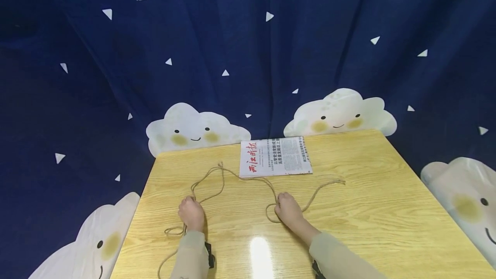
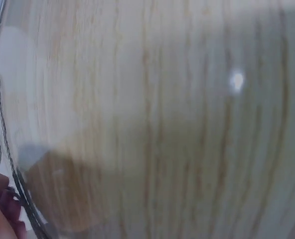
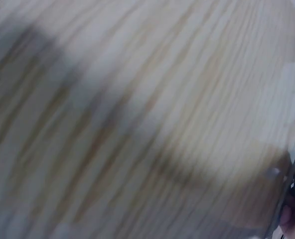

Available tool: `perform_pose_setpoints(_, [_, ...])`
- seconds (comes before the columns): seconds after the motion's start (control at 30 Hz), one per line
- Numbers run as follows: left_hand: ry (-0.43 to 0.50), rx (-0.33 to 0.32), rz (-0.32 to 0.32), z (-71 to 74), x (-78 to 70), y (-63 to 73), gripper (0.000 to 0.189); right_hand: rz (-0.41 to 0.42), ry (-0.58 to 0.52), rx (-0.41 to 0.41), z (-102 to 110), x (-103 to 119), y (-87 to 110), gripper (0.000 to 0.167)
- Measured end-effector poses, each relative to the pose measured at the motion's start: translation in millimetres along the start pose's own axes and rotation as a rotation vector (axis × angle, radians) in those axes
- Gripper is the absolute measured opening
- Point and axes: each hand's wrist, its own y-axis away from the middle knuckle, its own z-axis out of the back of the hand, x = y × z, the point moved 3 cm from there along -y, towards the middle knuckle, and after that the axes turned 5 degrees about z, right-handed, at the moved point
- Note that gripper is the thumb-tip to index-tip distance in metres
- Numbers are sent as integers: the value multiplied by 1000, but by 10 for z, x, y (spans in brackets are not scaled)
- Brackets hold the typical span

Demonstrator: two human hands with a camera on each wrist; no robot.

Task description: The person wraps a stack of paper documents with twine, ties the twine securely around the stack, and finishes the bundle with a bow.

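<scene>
A thin brown rope (image 1: 223,180) winds in loose loops across the wooden table. My left hand (image 1: 191,214) grips it left of the middle, with a loop reaching up beyond the hand and more rope trailing below. Farther right, my right hand (image 1: 288,211) pinches the same rope beside a small round loop, and a frayed end stretches out to the right. In the left wrist view, curled fingers (image 2: 0,214) hold the rope (image 2: 6,142) at the lower left corner. The right wrist view catches only part of the fingers and rope at its right edge.
A folded newspaper (image 1: 271,169) with red and black print lies at the table's (image 1: 372,210) far edge, just behind the rope. Dark blue curtain (image 1: 232,33) with white triangles and smiling clouds hangs behind and on both sides.
</scene>
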Motion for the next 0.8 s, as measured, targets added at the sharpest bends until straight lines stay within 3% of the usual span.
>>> perform_pose_setpoints(0.17, [198,-3,-57,2,-37,-14,12,-28,-5,-73,162,-296,73,8])
perform_pose_setpoints(0.37, [359,71,-236,15,-162,-17,13,-142,-67,-158,420,-789,152,4])
perform_pose_setpoints(0.57, [392,203,-397,-72,-226,50,11,-253,-83,-174,705,-1233,252,14])
perform_pose_setpoints(0.8, [294,310,-518,-155,-292,178,12,-281,11,-140,977,-1653,392,15])
